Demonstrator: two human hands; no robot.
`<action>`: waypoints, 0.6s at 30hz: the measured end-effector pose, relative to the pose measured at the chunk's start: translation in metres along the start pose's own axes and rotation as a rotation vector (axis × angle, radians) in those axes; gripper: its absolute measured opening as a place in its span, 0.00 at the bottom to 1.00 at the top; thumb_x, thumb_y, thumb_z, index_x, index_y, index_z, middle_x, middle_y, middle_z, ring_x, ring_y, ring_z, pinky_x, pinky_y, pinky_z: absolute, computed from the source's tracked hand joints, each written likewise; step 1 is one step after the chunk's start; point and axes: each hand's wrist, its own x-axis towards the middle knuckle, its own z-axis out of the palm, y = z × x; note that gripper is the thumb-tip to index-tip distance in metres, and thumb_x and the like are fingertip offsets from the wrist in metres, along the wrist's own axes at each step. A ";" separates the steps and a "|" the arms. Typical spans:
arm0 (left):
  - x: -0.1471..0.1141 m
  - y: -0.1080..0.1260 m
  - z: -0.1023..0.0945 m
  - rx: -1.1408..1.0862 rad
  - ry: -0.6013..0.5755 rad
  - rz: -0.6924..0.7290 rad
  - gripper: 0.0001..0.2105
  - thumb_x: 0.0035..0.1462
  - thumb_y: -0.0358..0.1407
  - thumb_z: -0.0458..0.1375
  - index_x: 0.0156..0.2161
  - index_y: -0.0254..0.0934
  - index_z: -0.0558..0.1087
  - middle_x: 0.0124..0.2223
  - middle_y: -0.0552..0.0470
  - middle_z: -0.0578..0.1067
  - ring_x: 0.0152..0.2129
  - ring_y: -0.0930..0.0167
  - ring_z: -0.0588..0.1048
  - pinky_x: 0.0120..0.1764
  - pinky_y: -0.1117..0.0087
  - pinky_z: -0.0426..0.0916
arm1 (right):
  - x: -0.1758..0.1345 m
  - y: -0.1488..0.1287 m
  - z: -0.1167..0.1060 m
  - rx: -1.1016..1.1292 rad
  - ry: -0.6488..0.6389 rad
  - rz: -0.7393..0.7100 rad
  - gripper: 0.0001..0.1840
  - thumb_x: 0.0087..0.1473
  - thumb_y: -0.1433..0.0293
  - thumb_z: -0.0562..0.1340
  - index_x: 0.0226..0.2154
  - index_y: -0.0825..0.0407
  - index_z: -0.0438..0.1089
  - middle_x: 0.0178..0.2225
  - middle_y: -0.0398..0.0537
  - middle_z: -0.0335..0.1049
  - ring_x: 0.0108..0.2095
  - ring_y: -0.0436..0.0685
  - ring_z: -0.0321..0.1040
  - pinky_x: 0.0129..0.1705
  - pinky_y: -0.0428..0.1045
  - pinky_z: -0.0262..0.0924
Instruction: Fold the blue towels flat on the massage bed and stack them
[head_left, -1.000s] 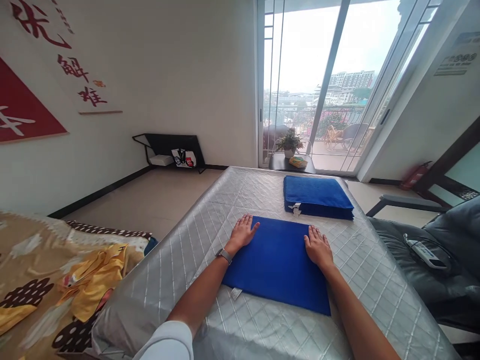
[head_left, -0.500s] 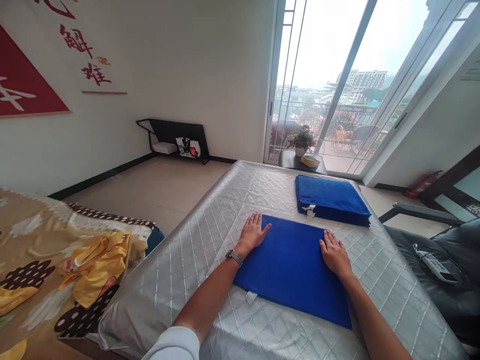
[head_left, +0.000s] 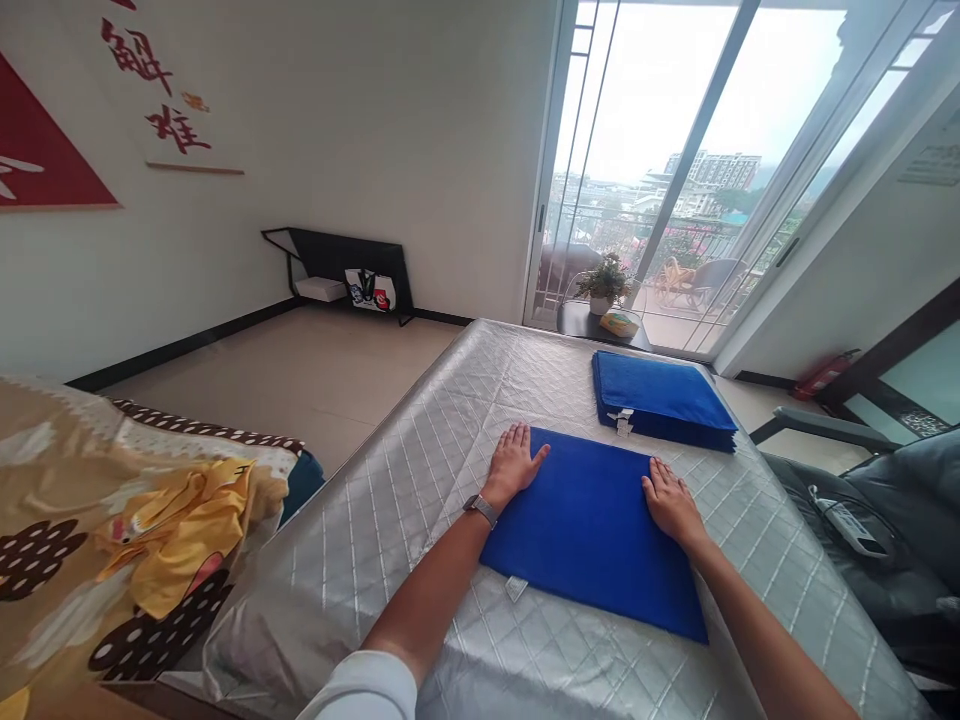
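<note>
A flat blue cloth point(head_left: 592, 530) lies on the silver quilted bed cover point(head_left: 390, 480), with a small white label at its near edge. My left hand point(head_left: 516, 466) rests flat on the cloth's far left corner, thumb spread over the blue fabric. On the far right corner my right hand point(head_left: 673, 500) lies with its fingers stretched along the edge. Neither hand grips anything. Beyond the cloth, to the right, sits a stack of folded blue cloths point(head_left: 660, 390) with white labels at its front left corner.
Left of the bed, a patterned blanket point(head_left: 45, 450) has a yellow garment point(head_left: 187, 530) on it. To the right stands a black armchair point(head_left: 892, 500) holding a power strip point(head_left: 851, 522). A small table with a potted plant point(head_left: 604, 280) stands by the glass door.
My view has shifted slightly. Both hands stay at the far corners of the blue cloth, which looks much the same.
</note>
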 end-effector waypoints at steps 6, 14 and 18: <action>0.001 -0.001 0.000 0.013 -0.002 0.003 0.41 0.68 0.58 0.31 0.70 0.25 0.53 0.72 0.40 0.55 0.69 0.59 0.51 0.69 0.57 0.45 | -0.004 -0.002 -0.001 0.008 0.033 0.009 0.35 0.68 0.61 0.38 0.71 0.61 0.46 0.73 0.53 0.42 0.72 0.57 0.39 0.71 0.56 0.34; 0.000 -0.003 0.000 0.101 -0.035 0.007 0.42 0.67 0.59 0.29 0.71 0.26 0.51 0.72 0.40 0.53 0.70 0.60 0.50 0.69 0.58 0.45 | -0.004 -0.005 0.001 0.066 0.043 0.015 0.35 0.68 0.61 0.39 0.71 0.60 0.46 0.73 0.52 0.42 0.72 0.56 0.38 0.71 0.56 0.31; 0.009 0.001 -0.014 0.192 -0.139 -0.011 0.42 0.67 0.59 0.31 0.70 0.25 0.52 0.72 0.36 0.54 0.69 0.58 0.52 0.68 0.56 0.47 | -0.006 -0.008 -0.003 0.090 0.033 0.026 0.35 0.68 0.61 0.40 0.71 0.60 0.46 0.73 0.51 0.41 0.72 0.56 0.38 0.71 0.56 0.30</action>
